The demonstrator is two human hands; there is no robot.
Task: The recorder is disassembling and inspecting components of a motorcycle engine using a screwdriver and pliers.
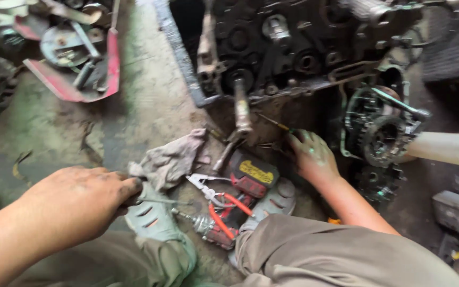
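My left hand [78, 204], dark with grease, is curled shut low on the left, pinching a thin metal rod [160, 201] that points right over my grey clog [152, 218]. My right hand [312, 155] reaches under the dark engine block [293, 48] and grips a small screwdriver [274, 123], its shaft pointing up and left toward the block. Between my hands lie a dirty rag [173, 157], red-handled pliers [224, 210] and a black power tool with a yellow label [253, 175].
A red tray of metal parts [75, 58] sits at the far left on the stained concrete floor. A gear assembly [381, 135] hangs at the engine's right side, with a pale bar [447, 150] beside it. My knees fill the bottom edge.
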